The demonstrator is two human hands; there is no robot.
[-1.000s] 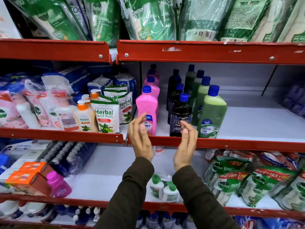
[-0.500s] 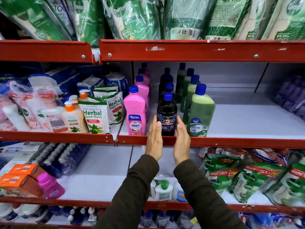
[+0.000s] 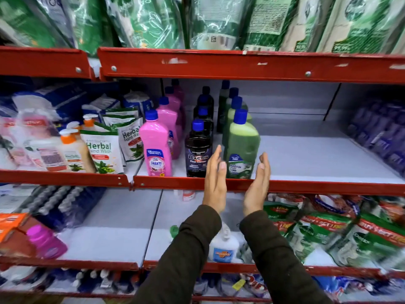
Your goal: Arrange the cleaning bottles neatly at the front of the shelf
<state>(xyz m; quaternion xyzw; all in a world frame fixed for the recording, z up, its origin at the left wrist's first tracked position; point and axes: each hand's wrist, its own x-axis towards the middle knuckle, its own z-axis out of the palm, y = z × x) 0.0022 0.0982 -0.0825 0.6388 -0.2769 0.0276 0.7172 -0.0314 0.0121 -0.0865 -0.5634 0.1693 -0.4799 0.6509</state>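
Three rows of blue-capped cleaning bottles run back from the red shelf lip (image 3: 306, 187). Up front stand a pink bottle (image 3: 156, 148), a black Bactin bottle (image 3: 198, 150) and a green bottle (image 3: 241, 148), each with more of its colour behind. My left hand (image 3: 215, 178) is raised, palm flat, just left of the green bottle and in front of the black one's right edge. My right hand (image 3: 258, 183) mirrors it on the green bottle's right side. Both hands are open, fingers up, and hold nothing; whether they touch the green bottle is unclear.
Herbal hand wash pouches (image 3: 103, 150) and pump bottles (image 3: 72, 150) fill the shelf section to the left. Purple packs (image 3: 379, 137) sit at the far right. Green refill pouches (image 3: 142, 20) hang over the upper shelf. Below lie Dettol packs (image 3: 328, 235) and a small white bottle (image 3: 223, 246).
My two hands have shifted right, from flanking the black bottle to flanking the green bottle, and have spread wider apart. The view has also moved slightly.
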